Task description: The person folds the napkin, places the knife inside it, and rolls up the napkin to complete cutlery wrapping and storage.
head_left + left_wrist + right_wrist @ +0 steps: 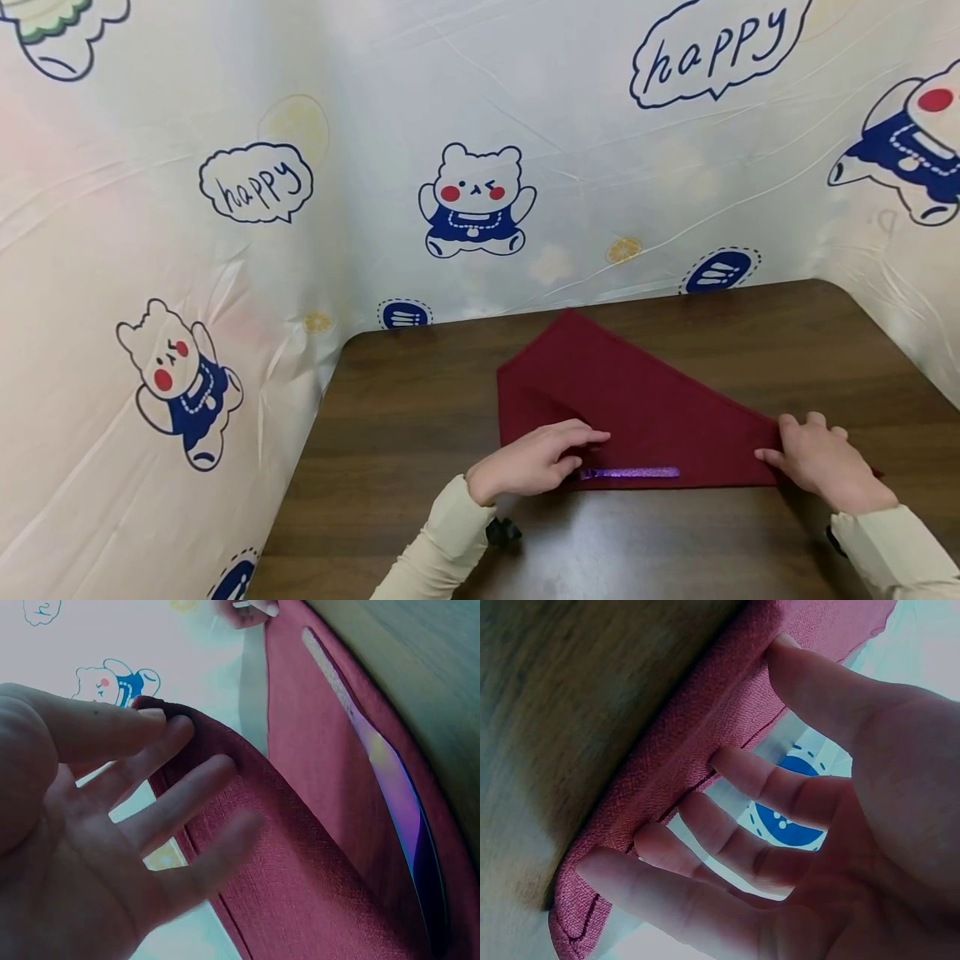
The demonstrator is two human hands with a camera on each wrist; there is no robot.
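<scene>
A dark red cloth [600,392], folded into an angular shape, lies on the table. My left hand [536,457] pinches a raised corner of it between thumb and index finger; in the left wrist view the other fingers of that hand [97,825] spread beside the lifted cloth [262,862]. Along the near edge of the cloth lies a purple glittery table knife [633,472], its shiny blade end partly hidden by the left hand in the head view. My right hand [821,458] rests on the cloth's narrow right end, fingers spread and touching the fabric [667,772].
The brown wooden table [390,417] has rounded far corners. A pale curtain [360,167] printed with bears and "happy" bubbles hangs along its back and sides. A dark strap [502,532] sits at the left wrist.
</scene>
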